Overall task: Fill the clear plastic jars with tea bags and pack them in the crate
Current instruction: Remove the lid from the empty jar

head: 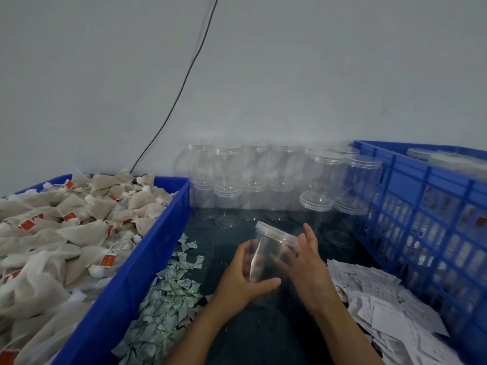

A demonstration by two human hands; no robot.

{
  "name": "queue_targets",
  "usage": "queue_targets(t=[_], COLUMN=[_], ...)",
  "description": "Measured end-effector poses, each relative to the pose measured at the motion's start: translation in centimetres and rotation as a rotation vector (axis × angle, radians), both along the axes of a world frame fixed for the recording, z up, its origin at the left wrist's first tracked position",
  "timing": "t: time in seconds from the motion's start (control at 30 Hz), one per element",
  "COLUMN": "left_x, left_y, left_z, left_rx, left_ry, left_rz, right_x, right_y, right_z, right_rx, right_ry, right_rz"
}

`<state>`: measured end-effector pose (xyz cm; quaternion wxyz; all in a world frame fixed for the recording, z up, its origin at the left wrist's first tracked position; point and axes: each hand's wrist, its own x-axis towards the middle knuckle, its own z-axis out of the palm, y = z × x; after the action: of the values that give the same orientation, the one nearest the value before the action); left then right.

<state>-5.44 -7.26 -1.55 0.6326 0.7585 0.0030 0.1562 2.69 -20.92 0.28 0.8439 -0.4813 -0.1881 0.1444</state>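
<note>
I hold one clear jar [274, 252] in front of me, tilted so its capped top leans away and to the right. My left hand [243, 279] grips its lower body, the thumb curled across the near side and the fingers wrapped behind the clear wall. My right hand [307, 262] lies against the jar's right side near the lid [276, 233], fingers fairly straight and spread, touching rather than clasping. The jar looks empty.

On my left, a blue bin [147, 246] is heaped with tea bags [66, 227], pale pouches with small red tags. Beside its near wall, on the dark tabletop [263, 333], lies a scatter of small greenish-white packets [168, 293]. At my right lies a pile of white paper slips [382, 306], and beyond them stands the blue slatted crate [427, 206], with filled jars dimly showing through its side.

Against the grey wall [316, 75] stand stacked empty jars [263, 177], capped, two high. A black cable [184, 83] runs down the wall behind the bin.
</note>
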Motion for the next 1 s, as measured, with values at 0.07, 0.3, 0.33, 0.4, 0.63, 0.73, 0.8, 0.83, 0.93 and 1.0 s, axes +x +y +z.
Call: queue_targets(t=[0.07, 0.3, 0.33, 0.4, 0.63, 0.73, 0.8, 0.83, 0.93, 1.0], left_x=[-0.3, -0.9, -1.1, -1.6, -1.4, -1.2, -1.0, -0.8, -0.3, -0.2], left_y=[-0.3, 0.8, 1.0, 1.2, 1.5, 1.8, 2.0, 2.0, 2.0, 2.0], left_z=[0.0, 1.2, 1.5, 2.0, 1.7, 1.2, 0.8, 0.6, 0.1, -0.3], left_rx=[0.244, 0.051, -0.055, -0.239, -0.348, -0.333, -0.313, -0.301, -0.240, -0.162], left_ry=[-0.061, -0.004, 0.034, 0.137, 0.159, 0.094, 0.054, 0.036, 0.001, -0.015], left_rz=[0.187, -0.110, -0.204, -0.396, -0.352, -0.210, -0.103, -0.045, 0.088, 0.135], right_x=[-0.6, -1.4, -1.4, -1.4, -0.5, -0.4, -0.1, 0.0, 0.0, 0.2], right_y=[0.6, 0.2, 0.1, -0.2, -1.7, -1.5, -1.5, -1.6, -1.3, -1.0], right_z=[0.0, 1.2, 1.4, 1.6, 2.5, 2.0, 1.0, 0.4, -0.9, -1.6], right_rx=[-0.088, 0.031, 0.065, 0.132, 0.184, -0.216, -0.493, -0.593, -0.957, -1.270], right_ry=[-0.059, 0.024, 0.033, 0.044, 0.077, -0.036, -0.254, -0.402, -0.848, -1.054], right_rz=[-0.133, -0.048, 0.014, 0.108, -0.004, -0.363, -0.541, -0.580, -0.568, -0.529])
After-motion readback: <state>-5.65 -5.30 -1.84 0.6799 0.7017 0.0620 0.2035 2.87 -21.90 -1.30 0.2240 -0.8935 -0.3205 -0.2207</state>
